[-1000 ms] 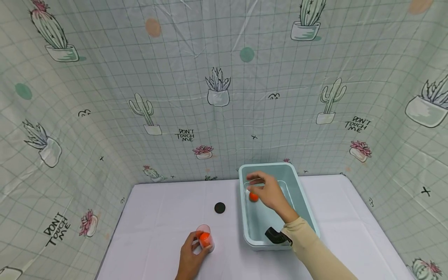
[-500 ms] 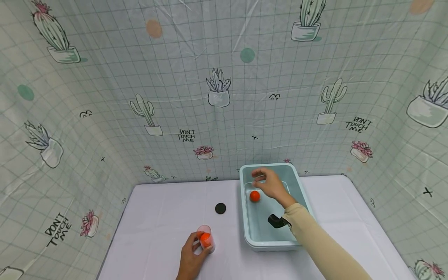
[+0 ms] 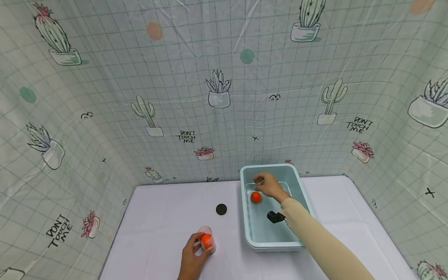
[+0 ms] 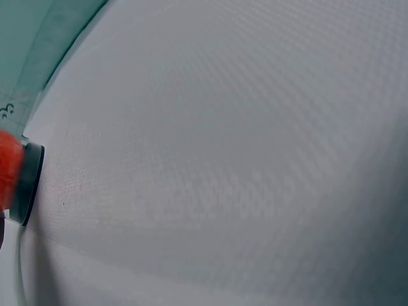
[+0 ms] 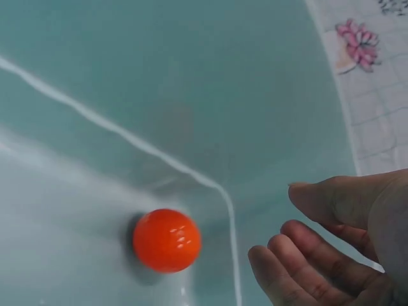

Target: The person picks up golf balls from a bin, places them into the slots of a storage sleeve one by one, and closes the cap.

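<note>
One orange ball [image 5: 167, 240] near the left edge of the bin [image 3: 259, 229], liable to roll if the right hand [image 3: 269, 186], fingers apart and unladen, knocks it; left hand [image 3: 193, 254] clamped on a cup [image 3: 205, 230], seemingly containing a second ball [image 3: 207, 241], off the near-left corner.

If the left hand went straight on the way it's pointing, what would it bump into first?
Probably the black disc, lying ahead of the left hand and the cup it holds. Height is hard to judge, so it might pass over.
</note>
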A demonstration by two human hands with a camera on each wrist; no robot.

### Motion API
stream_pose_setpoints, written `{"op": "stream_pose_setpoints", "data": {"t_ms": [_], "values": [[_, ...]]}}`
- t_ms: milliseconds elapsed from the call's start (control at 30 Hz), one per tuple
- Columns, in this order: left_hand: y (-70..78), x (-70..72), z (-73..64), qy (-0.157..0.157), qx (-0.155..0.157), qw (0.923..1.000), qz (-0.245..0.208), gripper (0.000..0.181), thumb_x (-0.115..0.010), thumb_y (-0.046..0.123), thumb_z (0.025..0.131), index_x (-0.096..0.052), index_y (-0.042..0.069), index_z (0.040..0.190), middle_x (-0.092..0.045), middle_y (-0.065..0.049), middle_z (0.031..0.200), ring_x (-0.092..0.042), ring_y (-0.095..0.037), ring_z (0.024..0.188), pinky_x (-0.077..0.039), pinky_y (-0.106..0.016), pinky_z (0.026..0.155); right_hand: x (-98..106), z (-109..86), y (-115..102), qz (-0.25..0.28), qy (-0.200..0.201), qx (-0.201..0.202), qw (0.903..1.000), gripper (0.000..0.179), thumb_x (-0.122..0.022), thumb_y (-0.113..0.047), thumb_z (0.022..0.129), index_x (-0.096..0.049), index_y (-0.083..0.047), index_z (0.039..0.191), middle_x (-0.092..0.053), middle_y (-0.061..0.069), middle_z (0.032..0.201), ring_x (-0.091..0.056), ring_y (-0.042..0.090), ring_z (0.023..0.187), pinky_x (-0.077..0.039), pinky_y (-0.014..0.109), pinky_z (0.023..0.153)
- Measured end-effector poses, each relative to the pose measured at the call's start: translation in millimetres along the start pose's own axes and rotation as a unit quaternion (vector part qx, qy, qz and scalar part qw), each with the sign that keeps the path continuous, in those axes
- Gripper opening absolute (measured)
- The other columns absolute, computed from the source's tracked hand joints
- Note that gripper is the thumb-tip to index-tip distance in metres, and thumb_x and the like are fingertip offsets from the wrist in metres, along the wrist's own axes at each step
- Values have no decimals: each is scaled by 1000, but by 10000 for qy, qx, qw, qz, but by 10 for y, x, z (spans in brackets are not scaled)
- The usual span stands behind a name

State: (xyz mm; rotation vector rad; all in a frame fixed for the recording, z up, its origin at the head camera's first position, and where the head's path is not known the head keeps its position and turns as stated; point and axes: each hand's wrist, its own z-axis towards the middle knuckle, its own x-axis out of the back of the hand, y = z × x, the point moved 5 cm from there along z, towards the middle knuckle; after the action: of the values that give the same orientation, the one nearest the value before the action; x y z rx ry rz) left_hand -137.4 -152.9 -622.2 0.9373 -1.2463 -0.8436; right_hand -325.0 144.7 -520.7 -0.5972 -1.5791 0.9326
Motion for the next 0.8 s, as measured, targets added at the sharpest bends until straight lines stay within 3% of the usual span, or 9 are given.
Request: {"op": "stream_pose_setpoints", "data": {"t_ms": [200,800], "values": [[-1,4,7,76,-87,9999,40,52,-90,9,83,-62,1,126,-67,-13,126,-61,-24,112,-60,-41,101,-73,66,140,-45,-76,-140,9999,34,-69,11,87,-65,16,120,-68,33,117,-69,43,105,-63,49,92],[-2,1,6,82,31,9998,158,53,-90,18,85,-61,1,126,-68,-12,125,-61,-27,112,-60,-44,101,-171,83,302,-672,-353,-536,9957,34,-74,10,88,-66,13,120,-68,28,116,-67,42,109,-59,52,100]]}}
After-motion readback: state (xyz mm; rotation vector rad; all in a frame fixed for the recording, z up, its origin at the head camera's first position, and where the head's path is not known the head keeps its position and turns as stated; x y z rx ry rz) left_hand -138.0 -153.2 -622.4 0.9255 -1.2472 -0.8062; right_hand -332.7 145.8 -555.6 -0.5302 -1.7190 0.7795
